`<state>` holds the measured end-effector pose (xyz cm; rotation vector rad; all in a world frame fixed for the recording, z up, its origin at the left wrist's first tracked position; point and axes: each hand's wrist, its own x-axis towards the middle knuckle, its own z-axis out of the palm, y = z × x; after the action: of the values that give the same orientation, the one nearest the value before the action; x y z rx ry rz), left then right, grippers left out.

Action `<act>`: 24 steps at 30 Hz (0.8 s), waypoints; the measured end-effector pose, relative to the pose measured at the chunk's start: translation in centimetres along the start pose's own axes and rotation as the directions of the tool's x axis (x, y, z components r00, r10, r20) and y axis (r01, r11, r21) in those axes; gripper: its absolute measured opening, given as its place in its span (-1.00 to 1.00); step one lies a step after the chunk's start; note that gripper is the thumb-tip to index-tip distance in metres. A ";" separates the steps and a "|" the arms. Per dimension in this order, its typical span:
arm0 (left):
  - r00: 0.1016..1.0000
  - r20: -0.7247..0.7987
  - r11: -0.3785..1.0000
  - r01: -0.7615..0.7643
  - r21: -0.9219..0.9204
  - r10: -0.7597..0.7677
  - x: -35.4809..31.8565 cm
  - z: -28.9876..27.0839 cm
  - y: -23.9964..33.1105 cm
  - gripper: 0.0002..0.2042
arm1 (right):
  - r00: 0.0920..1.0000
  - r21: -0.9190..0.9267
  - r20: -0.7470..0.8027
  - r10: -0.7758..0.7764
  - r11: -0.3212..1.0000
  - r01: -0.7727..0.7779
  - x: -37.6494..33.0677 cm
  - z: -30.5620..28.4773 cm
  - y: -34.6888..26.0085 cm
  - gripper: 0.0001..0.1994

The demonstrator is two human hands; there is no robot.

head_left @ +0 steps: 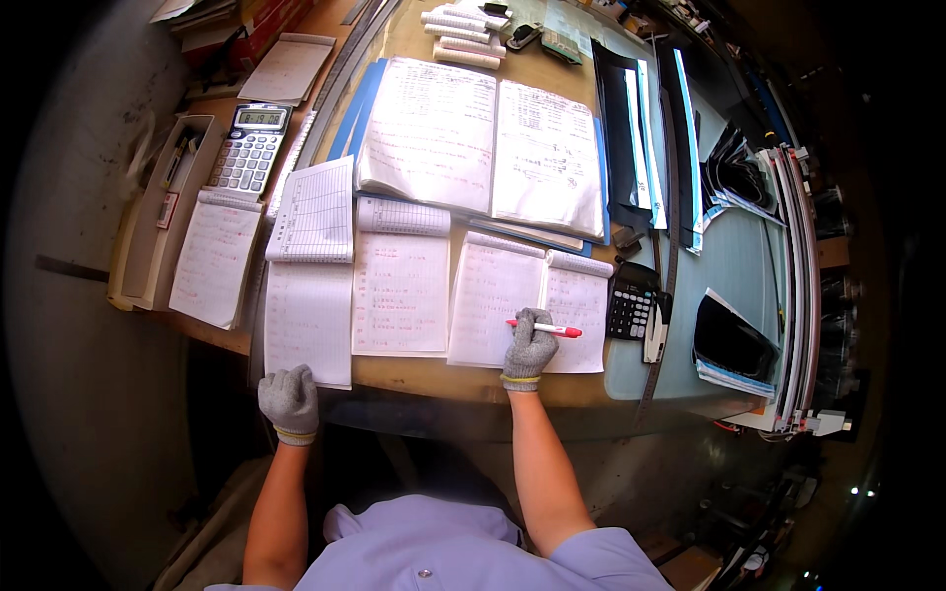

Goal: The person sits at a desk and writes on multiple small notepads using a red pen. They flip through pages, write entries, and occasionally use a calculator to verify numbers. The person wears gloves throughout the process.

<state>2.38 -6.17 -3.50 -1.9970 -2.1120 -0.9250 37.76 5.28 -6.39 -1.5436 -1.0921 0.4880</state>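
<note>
My right hand (530,347), in a grey knit glove, closes around a red and white pen (557,330). It rests over the lower part of an open notepad (493,305) covered in faint reddish writing; the pen lies nearly level across the hand. At the table's near edge, my left hand (289,399), gloved the same way, is curled into a fist. It sits by the bottom left corner of a lined notepad (307,325) whose top sheets (312,212) are flipped up. Another written notepad (401,295) lies between the two.
A large open ledger (429,128) lies behind the notepads. A silver calculator (250,148) and a long cardboard tray (182,197) are at left. At right are a black desk calculator (631,307), a stapler-like tool (657,330) and black sheets (734,340). Rolled papers (463,37) lie at the back.
</note>
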 end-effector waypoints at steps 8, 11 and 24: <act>1.000 -0.003 1.000 0.003 -0.005 -0.003 0.0 0.0 0.1 -0.99 | 1.000 -0.024 -0.003 0.010 1.000 -0.010 0.0 0.0 -0.3 -0.83; 1.000 0.003 1.000 0.003 0.000 -0.003 -0.1 0.0 0.0 -0.98 | 1.000 -0.035 0.005 0.014 0.999 -0.013 0.0 -0.1 -0.4 -0.84; 1.000 -0.009 1.000 -0.001 0.014 0.001 0.0 0.1 0.2 -0.98 | 0.999 -0.035 0.033 -0.009 0.999 0.010 0.0 -0.4 0.4 -0.83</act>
<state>2.57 -6.10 -3.54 -1.9831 -2.1067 -0.9145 38.26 5.12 -6.65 -1.5650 -1.1386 0.4918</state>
